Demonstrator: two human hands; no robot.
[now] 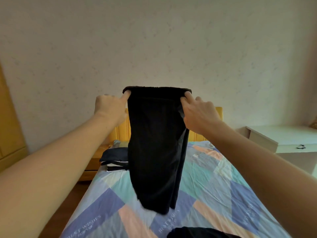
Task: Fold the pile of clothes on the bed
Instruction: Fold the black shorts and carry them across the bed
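A pair of black trousers (156, 148) hangs in the air over the bed, folded lengthwise, its lower end just above the sheet. My left hand (109, 109) pinches the left corner of the waistband. My right hand (197, 114) pinches the right corner at the same height. A folded dark garment with a white stripe (114, 157) lies on the bed at the far left, behind the trousers. Another dark garment (199, 233) shows at the bottom edge of the view.
The bed (214, 186) has a patchwork sheet in blue, teal and peach. A yellow wooden headboard (197, 134) stands against the wall. A white bedside unit (281, 140) is to the right, a yellow wardrobe (10, 134) to the left.
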